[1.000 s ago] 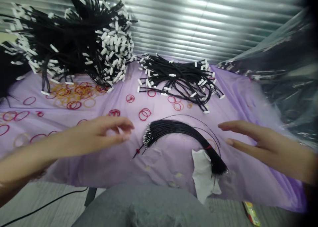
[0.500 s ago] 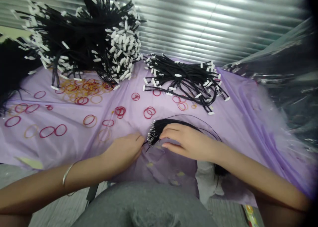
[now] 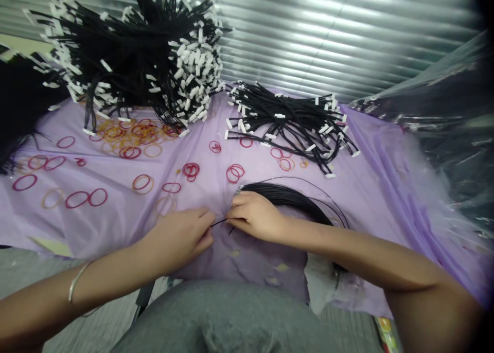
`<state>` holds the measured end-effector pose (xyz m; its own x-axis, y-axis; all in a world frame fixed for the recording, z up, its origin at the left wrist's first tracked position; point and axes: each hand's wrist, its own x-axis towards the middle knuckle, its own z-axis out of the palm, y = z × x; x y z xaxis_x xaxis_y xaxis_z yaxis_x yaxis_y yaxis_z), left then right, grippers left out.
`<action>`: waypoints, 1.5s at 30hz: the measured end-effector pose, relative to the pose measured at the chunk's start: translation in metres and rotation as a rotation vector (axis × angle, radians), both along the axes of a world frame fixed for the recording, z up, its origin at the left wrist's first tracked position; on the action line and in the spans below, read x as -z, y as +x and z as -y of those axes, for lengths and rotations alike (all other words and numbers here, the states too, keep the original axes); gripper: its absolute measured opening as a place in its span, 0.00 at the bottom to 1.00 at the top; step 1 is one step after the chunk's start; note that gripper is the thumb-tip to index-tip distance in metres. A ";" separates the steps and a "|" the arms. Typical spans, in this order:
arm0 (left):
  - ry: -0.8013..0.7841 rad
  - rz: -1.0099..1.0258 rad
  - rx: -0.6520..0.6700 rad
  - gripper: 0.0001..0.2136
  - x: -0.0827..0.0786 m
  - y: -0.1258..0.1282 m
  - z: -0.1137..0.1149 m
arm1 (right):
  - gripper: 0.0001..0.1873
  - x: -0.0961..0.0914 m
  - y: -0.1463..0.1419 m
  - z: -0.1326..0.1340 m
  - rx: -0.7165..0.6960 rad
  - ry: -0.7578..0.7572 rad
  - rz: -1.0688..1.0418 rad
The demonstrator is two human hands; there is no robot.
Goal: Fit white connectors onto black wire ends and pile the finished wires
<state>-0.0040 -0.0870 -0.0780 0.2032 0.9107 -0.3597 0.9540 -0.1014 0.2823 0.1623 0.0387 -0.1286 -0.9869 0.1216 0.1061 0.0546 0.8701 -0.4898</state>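
A thin black wire (image 3: 219, 222) runs between my two hands, in front of me over the purple sheet. My left hand (image 3: 185, 235) pinches one part of it, fingers closed. My right hand (image 3: 254, 215) is closed on the same wire at its fingertips, a short way to the right. Behind and beneath the right hand lies a bundle of black wires (image 3: 297, 197) with small metal tips at its left end, mostly covered by that hand. The bundle curves right and passes under my right forearm.
Black cables with white connectors form a large pile (image 3: 131, 59) at the back left and a smaller pile (image 3: 285, 119) at the back middle. Red and yellow rubber bands (image 3: 135, 134) are scattered over the purple sheet (image 3: 116, 219). Clear plastic (image 3: 443, 137) hangs at the right.
My right hand has moved left off the bundle to the wire and closed on it. My left hand has shifted slightly left, and more wire shows between them.
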 end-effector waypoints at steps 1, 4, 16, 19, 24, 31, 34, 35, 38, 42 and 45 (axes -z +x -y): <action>-0.011 0.014 0.004 0.08 -0.001 -0.002 0.002 | 0.14 0.000 0.000 0.000 0.000 -0.013 -0.004; -0.024 0.083 -0.005 0.08 -0.008 -0.008 0.010 | 0.13 0.000 -0.001 0.000 -0.007 -0.059 -0.011; 0.442 -0.256 -0.409 0.34 -0.019 -0.130 0.042 | 0.15 -0.061 0.038 -0.026 0.170 -0.055 -0.102; 0.265 -0.049 -0.443 0.23 -0.034 -0.109 0.025 | 0.09 -0.081 0.074 -0.045 0.294 0.111 -0.089; 0.269 0.149 -0.194 0.18 -0.045 -0.073 -0.039 | 0.10 -0.075 0.122 -0.077 0.631 0.064 0.006; 0.136 0.269 0.170 0.12 -0.010 -0.011 -0.082 | 0.08 -0.031 0.092 -0.136 0.762 0.129 0.008; 0.106 0.502 0.107 0.09 0.006 0.003 -0.084 | 0.12 -0.013 0.048 -0.155 0.692 0.162 0.034; 0.109 0.554 0.074 0.08 0.010 0.002 -0.086 | 0.12 -0.008 0.033 -0.160 0.662 0.173 0.046; 0.103 0.692 -0.053 0.07 0.020 -0.011 -0.096 | 0.12 -0.004 0.002 -0.167 0.612 0.188 0.074; -0.009 1.005 -0.370 0.10 0.031 -0.032 -0.102 | 0.11 -0.017 -0.001 -0.161 0.654 0.127 0.049; -0.152 1.263 -0.605 0.10 0.034 -0.038 -0.105 | 0.07 -0.034 0.015 -0.148 0.645 0.012 0.028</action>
